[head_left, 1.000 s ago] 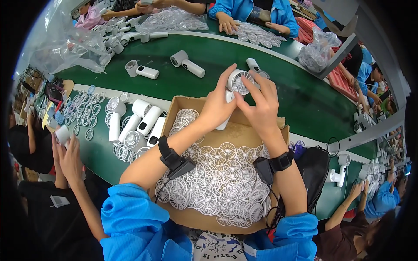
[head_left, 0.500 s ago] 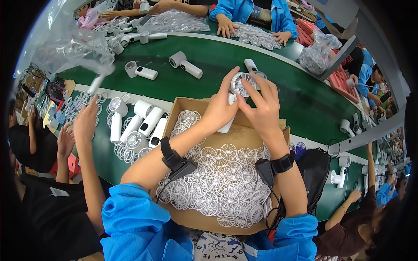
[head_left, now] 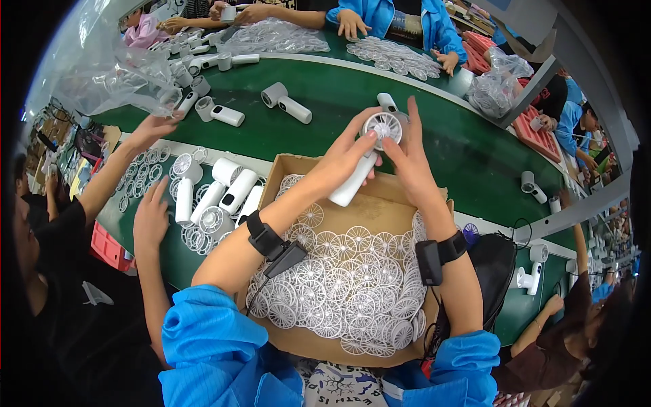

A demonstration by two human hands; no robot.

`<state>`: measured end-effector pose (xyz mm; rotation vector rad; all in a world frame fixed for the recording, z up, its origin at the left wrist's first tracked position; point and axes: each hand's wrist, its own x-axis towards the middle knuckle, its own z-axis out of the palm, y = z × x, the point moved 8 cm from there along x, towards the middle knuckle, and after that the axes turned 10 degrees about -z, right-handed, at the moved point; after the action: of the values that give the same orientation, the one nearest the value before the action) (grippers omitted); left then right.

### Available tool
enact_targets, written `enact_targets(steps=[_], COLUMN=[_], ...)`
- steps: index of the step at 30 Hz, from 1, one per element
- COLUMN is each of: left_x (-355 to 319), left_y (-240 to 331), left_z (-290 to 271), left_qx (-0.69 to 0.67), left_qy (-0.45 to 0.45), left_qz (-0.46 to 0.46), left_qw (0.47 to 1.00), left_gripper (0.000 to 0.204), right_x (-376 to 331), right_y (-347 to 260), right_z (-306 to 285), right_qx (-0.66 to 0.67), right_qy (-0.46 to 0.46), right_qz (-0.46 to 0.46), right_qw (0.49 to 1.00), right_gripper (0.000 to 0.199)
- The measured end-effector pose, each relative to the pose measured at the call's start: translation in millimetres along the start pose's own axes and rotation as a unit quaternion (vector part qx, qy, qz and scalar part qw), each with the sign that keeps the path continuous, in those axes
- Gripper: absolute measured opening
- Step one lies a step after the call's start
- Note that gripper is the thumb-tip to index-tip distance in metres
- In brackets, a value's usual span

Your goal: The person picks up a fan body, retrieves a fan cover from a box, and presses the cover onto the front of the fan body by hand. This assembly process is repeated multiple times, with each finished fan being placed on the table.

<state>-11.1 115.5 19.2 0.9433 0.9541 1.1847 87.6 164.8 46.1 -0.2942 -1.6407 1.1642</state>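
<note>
Green belt surface (head_left: 434, 146) ran across the whole scene, with a cardboard box (head_left: 383, 207) parked on the near side of it, right in front of the person. That box was stuffed with white round fan grilles (head_left: 346, 285) – spoked little discs piled all over each other.

Just above the box both hands were up on one white handheld fan (head_left: 363, 159). Its long axis ran on a slant: handle end pointing down toward the person's left and hanging over the far rim of the box, round head up at the far right, with the grille face turned up at the camera. The left hand (head_left: 342, 163) was wrapped around the handle, fingers closed on it, thumb reaching up to the edge of the head. The right hand (head_left: 407, 159) had its fingers spread and curled against the head's right side, touching the rim rather than clamping it. Both wrists had dark bands.

To the left, a neighbour's hand (head_left: 150, 216) lay flat beside a bunch of finished white fans (head_left: 224, 193) – another hand of theirs reached toward a clear plastic bag (head_left: 102, 74).

Further out on the belt lay two more fans (head_left: 286, 102), well apart from the held one. On the far side, people in blue sleeves (head_left: 380, 13) had their hands on more loose grilles (head_left: 390, 54).
</note>
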Motion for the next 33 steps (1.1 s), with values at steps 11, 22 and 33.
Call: enact_targets(steps=[11,22,33], left_x=[-6,7,15], left_y=[4,-3,-6], left_z=[17,-35,-27], left_qx=[0.181,0.196,0.407], left_qy=[0.042,0.240,0.171], left_qz=[0.014,0.026,0.010], left_qw=[0.982,0.951,0.897], left_gripper=[0.052,0.059,0.031], right_x=[-18,26,-93], right_y=[20,47,72], right_z=[-9,-218,-533], right_qx=[0.108,-0.343,-0.801], right_qy=[-0.017,0.034,0.032], right_qz=[0.188,0.097,0.138], right_qw=[0.976,0.934,0.582], right_gripper=[0.032,0.039,0.038])
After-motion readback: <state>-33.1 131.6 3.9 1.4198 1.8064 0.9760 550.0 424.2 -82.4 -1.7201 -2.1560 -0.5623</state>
